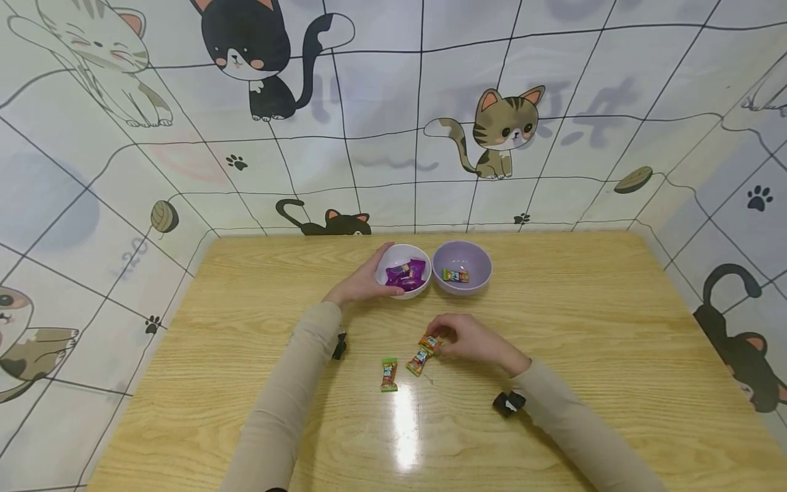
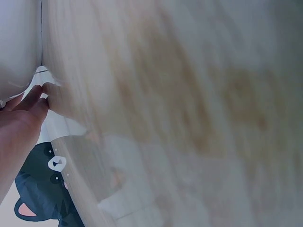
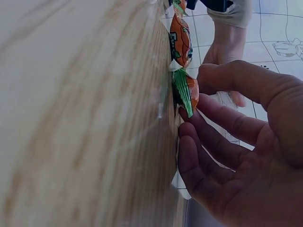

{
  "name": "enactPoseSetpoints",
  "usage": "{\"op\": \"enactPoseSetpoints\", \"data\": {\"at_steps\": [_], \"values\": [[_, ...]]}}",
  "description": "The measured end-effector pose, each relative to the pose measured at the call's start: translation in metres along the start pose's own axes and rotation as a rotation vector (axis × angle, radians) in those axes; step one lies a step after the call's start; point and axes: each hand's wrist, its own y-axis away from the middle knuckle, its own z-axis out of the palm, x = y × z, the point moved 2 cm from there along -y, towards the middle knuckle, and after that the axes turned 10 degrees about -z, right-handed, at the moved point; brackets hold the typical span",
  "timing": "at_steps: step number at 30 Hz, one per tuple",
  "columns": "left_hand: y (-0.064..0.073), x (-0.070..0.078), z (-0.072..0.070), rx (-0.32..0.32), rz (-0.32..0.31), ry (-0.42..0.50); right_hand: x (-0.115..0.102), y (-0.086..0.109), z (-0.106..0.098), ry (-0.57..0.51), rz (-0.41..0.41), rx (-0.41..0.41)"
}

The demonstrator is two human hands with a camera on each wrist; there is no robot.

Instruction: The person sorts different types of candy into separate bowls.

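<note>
In the head view my left hand grips the white bowl by its left side, thumb at the near rim and fingers around the far side. Several purple-wrapped candies lie inside it. My right hand pinches an orange-and-green wrapped candy at the table between thumb and forefinger. Against that one lies a second orange candy, and a third candy sits apart to the left. The right wrist view shows thumb and fingertips at the wrapper's green end.
A lavender bowl stands right beside the white one, with one orange-and-green candy in it. Both are near the back edge of the wooden table. Behind rises a cat-printed backdrop.
</note>
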Motion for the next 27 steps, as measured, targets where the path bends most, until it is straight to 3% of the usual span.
{"op": "enactPoseSetpoints", "data": {"at_steps": [6, 13, 14, 27], "values": [[0.016, 0.021, -0.003, -0.029, -0.001, 0.03, 0.0, -0.004, 0.003, 0.024, -0.026, -0.002], [-0.001, -0.002, 0.0, 0.013, 0.001, -0.019, -0.001, -0.005, 0.002, 0.024, -0.034, -0.018], [0.002, 0.003, -0.001, 0.008, -0.001, -0.016, -0.001, -0.005, 0.002, 0.019, -0.027, -0.019], [-0.003, -0.004, 0.001, 0.017, -0.021, -0.018, 0.003, -0.007, 0.001, 0.06, -0.032, -0.017]]}}
